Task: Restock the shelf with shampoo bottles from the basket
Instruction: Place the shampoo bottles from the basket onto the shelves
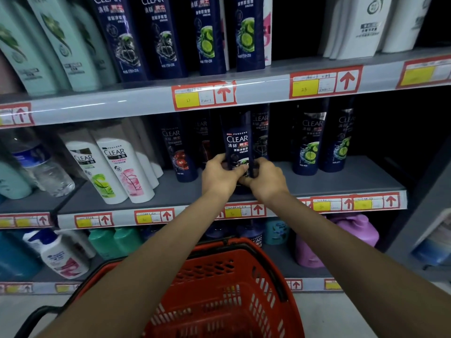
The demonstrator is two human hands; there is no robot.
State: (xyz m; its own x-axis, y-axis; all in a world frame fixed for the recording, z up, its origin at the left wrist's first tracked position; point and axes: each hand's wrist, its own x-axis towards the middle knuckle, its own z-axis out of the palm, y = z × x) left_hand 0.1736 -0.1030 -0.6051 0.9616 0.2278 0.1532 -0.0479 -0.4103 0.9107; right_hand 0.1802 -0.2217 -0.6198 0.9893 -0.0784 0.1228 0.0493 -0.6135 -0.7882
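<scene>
A dark blue CLEAR shampoo bottle stands upright at the front of the middle shelf, between other dark CLEAR bottles. My left hand and my right hand both grip its lower part, fingers curled round it from either side. Its base is hidden behind my hands. The red plastic basket sits low in front of me, under my forearms; what it holds is not visible.
White CLEAR bottles lean at the left of the middle shelf, and dark bottles with lime labels stand at the right. Bare shelf lies between the held bottle and those. The top shelf edge hangs just above.
</scene>
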